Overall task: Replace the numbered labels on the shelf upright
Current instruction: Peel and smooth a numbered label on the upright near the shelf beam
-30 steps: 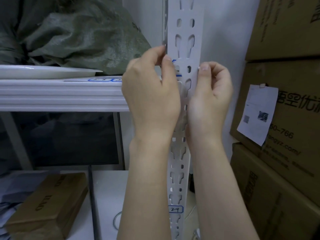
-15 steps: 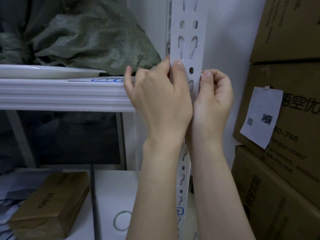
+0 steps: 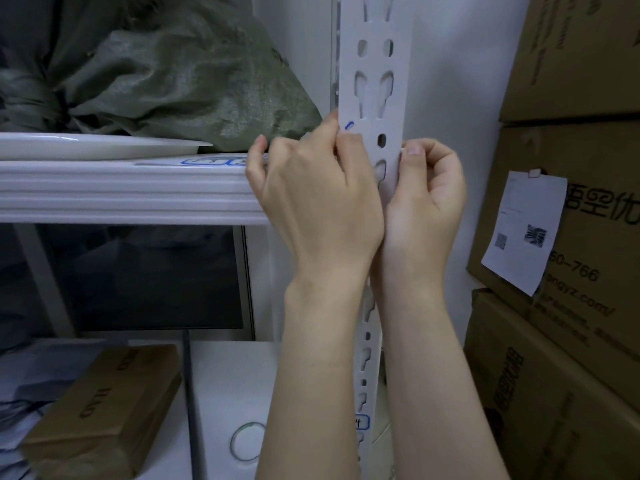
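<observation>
Both hands have slid outward on the shelf upright point(image 3: 372, 57), uncovering its middle slots. Left hand point(image 3: 311, 202) fingers pinch the blue-bordered label point(image 3: 349, 126) at the upright's left edge, likely to peel it off. Right hand point(image 3: 426, 202) is curled, thumb against the right edge, probably steadying; whether it holds anything I cannot tell. A lower label point(image 3: 362, 422) waits below.

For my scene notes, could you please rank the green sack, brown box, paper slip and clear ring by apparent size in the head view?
1. green sack
2. brown box, though nearness to the camera may enlarge it
3. paper slip
4. clear ring, partly hidden
</observation>
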The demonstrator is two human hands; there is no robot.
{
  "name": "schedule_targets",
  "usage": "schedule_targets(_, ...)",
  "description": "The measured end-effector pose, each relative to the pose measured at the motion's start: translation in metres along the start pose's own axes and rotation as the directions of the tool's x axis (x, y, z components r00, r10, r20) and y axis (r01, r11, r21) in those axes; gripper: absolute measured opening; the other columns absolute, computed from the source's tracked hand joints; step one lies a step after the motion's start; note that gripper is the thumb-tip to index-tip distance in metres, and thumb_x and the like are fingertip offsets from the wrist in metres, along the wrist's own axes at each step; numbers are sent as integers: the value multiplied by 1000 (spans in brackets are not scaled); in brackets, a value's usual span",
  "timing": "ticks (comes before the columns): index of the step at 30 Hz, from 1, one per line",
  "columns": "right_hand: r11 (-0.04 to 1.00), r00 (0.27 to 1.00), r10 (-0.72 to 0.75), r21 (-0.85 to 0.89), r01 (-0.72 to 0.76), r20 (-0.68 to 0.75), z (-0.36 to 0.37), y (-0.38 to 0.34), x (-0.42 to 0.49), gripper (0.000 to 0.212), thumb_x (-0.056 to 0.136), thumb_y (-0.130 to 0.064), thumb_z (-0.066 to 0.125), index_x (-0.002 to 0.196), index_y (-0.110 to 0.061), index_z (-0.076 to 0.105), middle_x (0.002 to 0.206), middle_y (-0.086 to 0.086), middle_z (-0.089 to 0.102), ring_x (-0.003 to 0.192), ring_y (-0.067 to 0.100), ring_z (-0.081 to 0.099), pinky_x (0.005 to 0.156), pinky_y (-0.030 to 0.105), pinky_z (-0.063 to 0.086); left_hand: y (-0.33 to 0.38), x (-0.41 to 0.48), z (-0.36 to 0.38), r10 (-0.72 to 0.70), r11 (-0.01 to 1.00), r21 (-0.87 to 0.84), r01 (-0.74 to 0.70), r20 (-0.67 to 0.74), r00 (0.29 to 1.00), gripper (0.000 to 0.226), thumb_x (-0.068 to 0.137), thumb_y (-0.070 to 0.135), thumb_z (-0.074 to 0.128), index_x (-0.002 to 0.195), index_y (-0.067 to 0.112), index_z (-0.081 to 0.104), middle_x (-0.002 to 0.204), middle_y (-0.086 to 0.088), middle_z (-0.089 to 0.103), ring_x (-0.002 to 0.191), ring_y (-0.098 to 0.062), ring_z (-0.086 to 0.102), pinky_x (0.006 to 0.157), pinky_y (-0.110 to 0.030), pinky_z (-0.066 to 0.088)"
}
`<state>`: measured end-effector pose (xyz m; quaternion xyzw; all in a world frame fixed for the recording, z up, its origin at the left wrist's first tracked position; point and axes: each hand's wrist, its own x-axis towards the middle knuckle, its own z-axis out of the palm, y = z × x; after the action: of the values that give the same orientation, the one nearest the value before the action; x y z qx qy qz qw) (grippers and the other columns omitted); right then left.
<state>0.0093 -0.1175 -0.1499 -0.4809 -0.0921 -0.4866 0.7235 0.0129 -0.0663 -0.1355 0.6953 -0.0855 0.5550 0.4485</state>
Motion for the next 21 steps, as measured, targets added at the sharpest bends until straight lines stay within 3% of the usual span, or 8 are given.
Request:
schedule_targets(5,1000,1000,-10,-8,10,2,0,1,-1,14,102,-11,48,91,-14,55,76,-9,55,66,-3,51,66,18,46,0,0,0,29,1000,-5,-29,-12,1000,38,97,35,40,81,17,70,59,13,43,82,-15,55,116,-36,21)
schedule_targets(9,1000,1000,-15,-1,15,3,0,2,0,14,102,-10,48,91,-13,55,75,-9,55,66,-3,51,68,19,46,0,0,0,7,1000,-14,-7,-14,1000,37,96,34,40,78,18,69,59,11,46,82,-17,56,116,-36,21)
schedule_targets(15,1000,1000,-25,8,25,6,0,2,0,15,102,-9,48,89,-15,55,76,-10,55,66,-4,51,68,19,45,2,3,0,-19,998,-61,19,1,1000,37,93,29,39,56,31,34,52,11,40,75,-23,56,115,-36,21)
schedule_targets(17,1000,1000,-21,11,21,2,0,2,0,16,101,-8,48,88,-15,55,75,-11,56,65,-5,52,67,18,46,1,2,-1,-18,998,-62,19,15,1000,36,93,28,36,59,25,50,53,10,39,76,-23,55,114,-37,22)
schedule_targets(19,1000,1000,-17,17,17,-3,0,2,0,18,101,-8,48,87,-16,55,75,-10,58,67,-3,55,68,20,48,0,1,0,-19,999,-49,19,4,1000,41,91,25,33,78,15,70,55,11,43,80,-18,54,115,-35,21)
schedule_targets(21,1000,1000,-15,18,15,-1,0,2,-1,18,101,-8,48,87,-16,54,75,-10,58,67,-3,56,67,20,49,1,0,-1,-17,998,-56,17,-3,1000,43,92,24,32,83,16,73,57,12,48,82,-14,53,116,-33,20)
